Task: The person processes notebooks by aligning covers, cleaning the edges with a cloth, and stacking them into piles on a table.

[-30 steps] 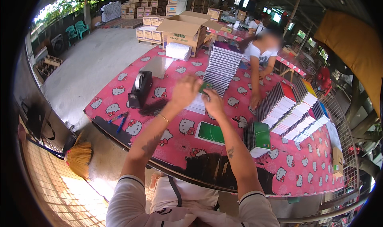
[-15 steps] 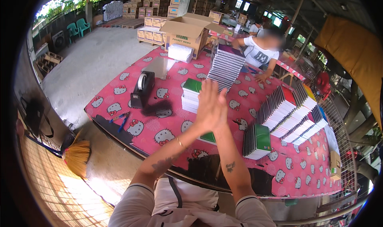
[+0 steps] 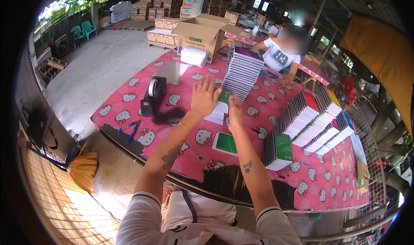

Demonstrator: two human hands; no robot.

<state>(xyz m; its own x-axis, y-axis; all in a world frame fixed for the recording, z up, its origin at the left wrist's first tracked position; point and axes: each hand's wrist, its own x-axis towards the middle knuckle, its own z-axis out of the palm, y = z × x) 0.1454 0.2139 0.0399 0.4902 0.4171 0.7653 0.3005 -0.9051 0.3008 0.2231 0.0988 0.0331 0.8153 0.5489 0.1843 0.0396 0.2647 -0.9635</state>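
A short stack of green-covered notebooks [image 3: 217, 112] stands mid-table, partly hidden by my hands. My left hand [image 3: 204, 99] is at the stack's left, open, its fingers stretched forward and thumb toward the green cover. At the right side my right hand [image 3: 235, 110] is seen edge-on, fingers extended along the stack; its palm is hidden. Nearer to me a single green notebook [image 3: 225, 142] lies flat, partly behind my right forearm. Just beyond the hands rises a tall stack of spiral notebooks [image 3: 243, 74] with a purple cover on top.
A black tape dispenser [image 3: 153, 96] and blue pens [image 3: 133, 131] lie at left. Green spiral notebooks [image 3: 277, 152] and taller stacks [image 3: 299, 120] stand at right. An open carton [image 3: 200, 36] sits at the far edge. Across the table, a co-worker [image 3: 282, 55] rests a hand on the cloth.
My hands were together in front of the green stack; now they are apart, the left moved left and the right beside the stack. More of the flat green notebook shows.
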